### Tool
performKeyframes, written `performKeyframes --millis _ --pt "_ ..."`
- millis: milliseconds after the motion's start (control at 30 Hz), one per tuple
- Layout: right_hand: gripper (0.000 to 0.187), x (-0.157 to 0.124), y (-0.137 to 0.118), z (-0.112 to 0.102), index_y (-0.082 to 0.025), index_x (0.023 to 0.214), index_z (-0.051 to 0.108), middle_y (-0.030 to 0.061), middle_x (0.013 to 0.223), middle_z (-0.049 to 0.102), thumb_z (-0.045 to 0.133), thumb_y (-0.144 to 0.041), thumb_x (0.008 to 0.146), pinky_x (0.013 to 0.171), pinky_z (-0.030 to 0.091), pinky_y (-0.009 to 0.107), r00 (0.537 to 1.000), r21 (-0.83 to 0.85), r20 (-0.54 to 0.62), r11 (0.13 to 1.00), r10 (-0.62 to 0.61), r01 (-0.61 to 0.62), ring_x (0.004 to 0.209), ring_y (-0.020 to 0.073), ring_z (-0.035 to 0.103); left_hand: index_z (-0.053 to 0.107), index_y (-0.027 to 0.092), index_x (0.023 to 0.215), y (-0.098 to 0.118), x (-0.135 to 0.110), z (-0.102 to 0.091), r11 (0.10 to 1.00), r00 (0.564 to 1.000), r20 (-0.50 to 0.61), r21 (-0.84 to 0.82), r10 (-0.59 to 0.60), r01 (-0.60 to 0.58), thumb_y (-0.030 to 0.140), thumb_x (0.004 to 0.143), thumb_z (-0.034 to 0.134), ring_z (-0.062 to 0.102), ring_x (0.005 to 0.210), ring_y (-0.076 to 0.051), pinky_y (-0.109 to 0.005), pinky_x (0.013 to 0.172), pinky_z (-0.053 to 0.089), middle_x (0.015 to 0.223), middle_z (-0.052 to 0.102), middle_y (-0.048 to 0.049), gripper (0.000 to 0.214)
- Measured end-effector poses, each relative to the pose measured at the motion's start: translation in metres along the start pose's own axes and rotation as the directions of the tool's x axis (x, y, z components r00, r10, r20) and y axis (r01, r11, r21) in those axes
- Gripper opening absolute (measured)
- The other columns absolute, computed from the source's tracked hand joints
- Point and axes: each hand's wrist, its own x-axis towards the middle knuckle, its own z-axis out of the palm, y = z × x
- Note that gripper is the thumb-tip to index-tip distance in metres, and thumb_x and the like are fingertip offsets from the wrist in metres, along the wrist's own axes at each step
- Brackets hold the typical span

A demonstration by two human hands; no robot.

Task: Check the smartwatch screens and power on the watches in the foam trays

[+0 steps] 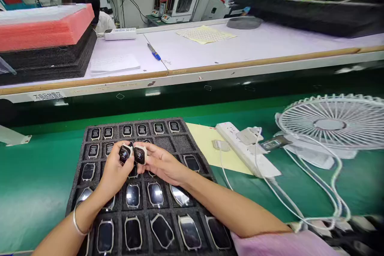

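Over the gridded black-foam tray (185, 143), left fingers (129, 164) grip a rounded dark-glass watch (125, 153), right fingers (153, 150) a matching dark-glass watch (139, 155). Pinch rims lightly (not glass).

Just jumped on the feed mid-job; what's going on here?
A person's left hand grips one small watch and the right hand another watch, side by side with their dark faces towards the camera. Both are above a black foam tray on the green bench. More watches sit in its compartments: the far row's screens show text, while the near row's look dark. To the right are a power strip and a white fan.
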Motion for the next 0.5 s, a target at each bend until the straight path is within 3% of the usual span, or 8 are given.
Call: performKeyframes --millis 500 --pt "0.05 -0.0011 0.0006 0.0022 -0.022 0.131 0.059 0.0017 0.096 0.069 0.081 -0.036 0.088 0.079 0.05 0.027 1.0 -0.03 -0.001 1.0 0.001 -0.001 0.083 0.0138 0.071 0.052 0.019 0.116 0.0003 -0.0013 -0.001 0.999 1.0 0.005 -0.053 -0.008 0.008 0.037 0.081 0.063 0.056 0.086 -0.02 -0.034 0.078 0.044 0.098 0.061 -0.0044 0.041"
